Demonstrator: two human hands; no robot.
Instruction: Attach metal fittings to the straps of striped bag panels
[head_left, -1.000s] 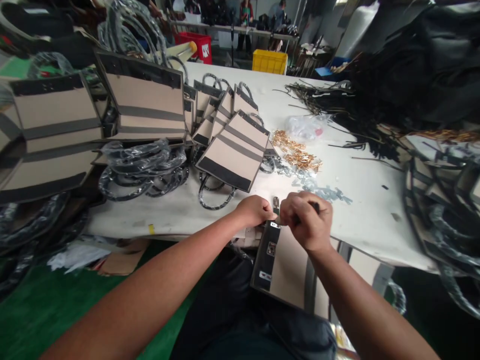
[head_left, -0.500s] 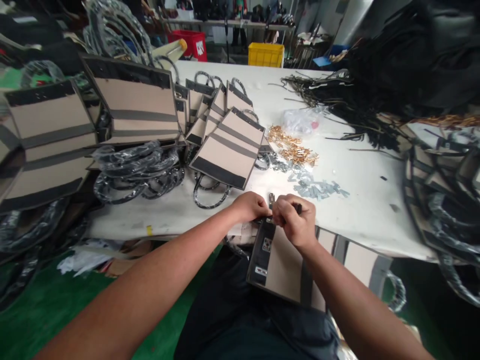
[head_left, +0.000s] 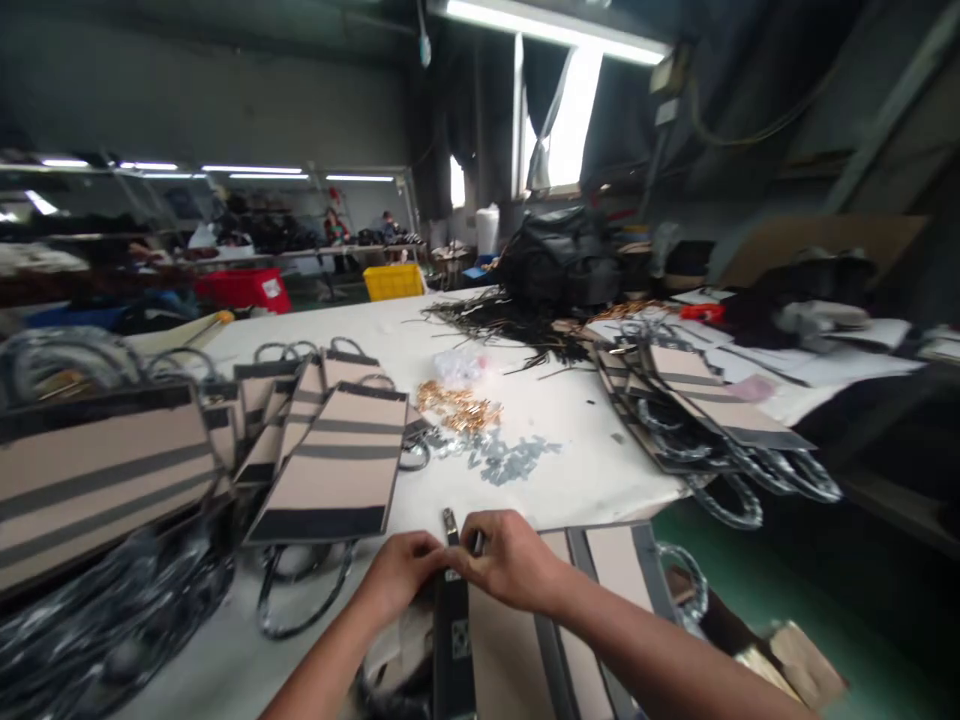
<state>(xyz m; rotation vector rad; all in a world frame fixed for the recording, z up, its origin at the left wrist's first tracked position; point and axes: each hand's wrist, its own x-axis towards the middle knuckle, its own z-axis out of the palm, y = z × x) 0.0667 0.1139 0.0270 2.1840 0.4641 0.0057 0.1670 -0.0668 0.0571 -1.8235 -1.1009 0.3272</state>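
Note:
My left hand (head_left: 401, 575) and my right hand (head_left: 510, 560) meet at the top edge of a beige and black bag (head_left: 495, 650) that leans against the white table (head_left: 570, 480). Both pinch a small metal clasp (head_left: 449, 526) that sticks up between the fingers at the bag's black band. A pile of gold metal fittings (head_left: 457, 407) and a scatter of grey metal pieces (head_left: 502, 458) lie on the table just beyond my hands.
Finished beige and black bags (head_left: 334, 470) with wrapped handles are stacked at the left and more bags (head_left: 697, 400) lie at the right. Black straps (head_left: 510, 325) and a black heap sit farther back. Red and yellow crates (head_left: 394, 281) and people stand in the distance.
The view has tilted up, so the room and ceiling lights show. My hands stay together on the clasp at the bag's top edge.

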